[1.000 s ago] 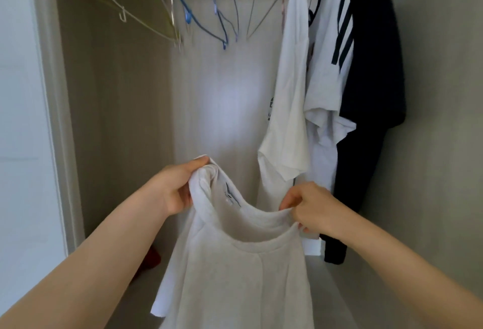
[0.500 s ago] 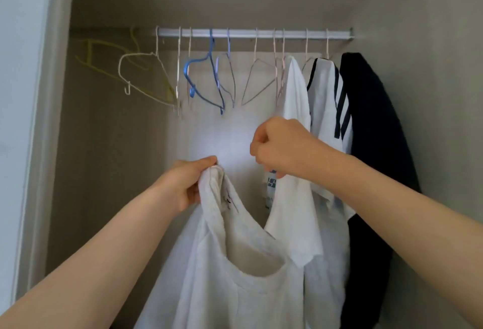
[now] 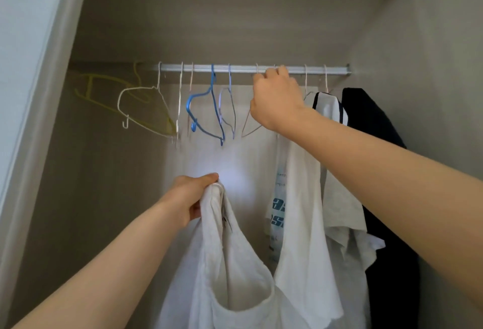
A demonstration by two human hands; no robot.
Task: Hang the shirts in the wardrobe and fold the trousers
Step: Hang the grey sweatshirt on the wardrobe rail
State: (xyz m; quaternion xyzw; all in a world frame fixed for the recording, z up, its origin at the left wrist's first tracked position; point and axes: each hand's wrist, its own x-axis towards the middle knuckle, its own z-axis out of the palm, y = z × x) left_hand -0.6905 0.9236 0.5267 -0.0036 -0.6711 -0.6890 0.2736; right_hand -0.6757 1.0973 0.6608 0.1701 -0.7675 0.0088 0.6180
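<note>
The grey wardrobe [image 3: 418, 41] has a pale, brightly lit back panel [image 3: 243, 161].

A: What colours were on the rail [image 3: 235, 68]?
B: The rail itself was silvery-white; on it were a yellow hanger [image 3: 90, 88]; a white hanger [image 3: 136, 89]; a blue hanger [image 3: 188, 105]; a pale hanger [image 3: 242, 134].
A: And the shirts?
B: A plain white shirt [image 3: 235, 276]; a printed shirt [image 3: 303, 224], white with blue lettering; a striped shirt [image 3: 328, 105], white with black stripes; a dark shirt [image 3: 392, 250], nearly black.
</note>
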